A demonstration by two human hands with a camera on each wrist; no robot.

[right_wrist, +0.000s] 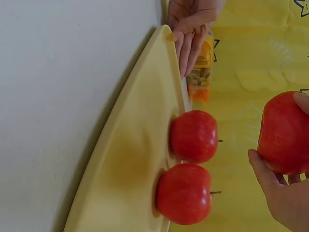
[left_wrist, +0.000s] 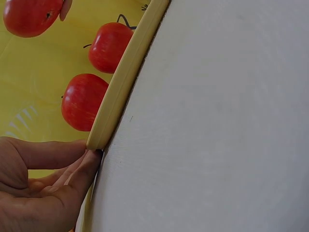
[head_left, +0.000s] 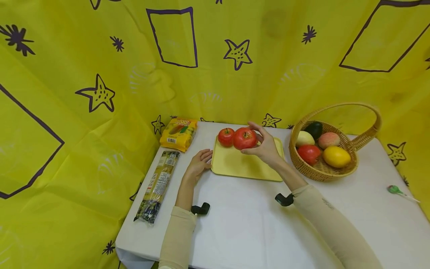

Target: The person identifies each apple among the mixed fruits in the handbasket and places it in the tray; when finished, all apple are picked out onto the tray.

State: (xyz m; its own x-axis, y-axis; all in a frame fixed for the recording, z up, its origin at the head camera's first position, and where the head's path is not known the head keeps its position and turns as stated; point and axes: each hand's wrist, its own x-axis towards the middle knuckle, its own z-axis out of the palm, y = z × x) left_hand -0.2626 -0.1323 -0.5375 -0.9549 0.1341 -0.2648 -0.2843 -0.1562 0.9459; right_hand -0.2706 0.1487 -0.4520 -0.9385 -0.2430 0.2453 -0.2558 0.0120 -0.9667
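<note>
My right hand grips a large red apple between thumb and fingers, raised above the yellow tray. On that tray sit two more red apples side by side; the right wrist view shows both, a nearer apple and a farther apple, each with a thin dark stem. From overhead the held apple hides one of them, leaving the left apple visible. My left hand pinches the tray's near left corner, thumb at the rim and fingers at its underside in the left wrist view.
A wicker basket with a tall handle holds several fruits, right of the tray. Leftward lie a yellow snack bag and a long plastic-wrapped package. A green lollipop lies at the far right. Yellow curtain backs the white table.
</note>
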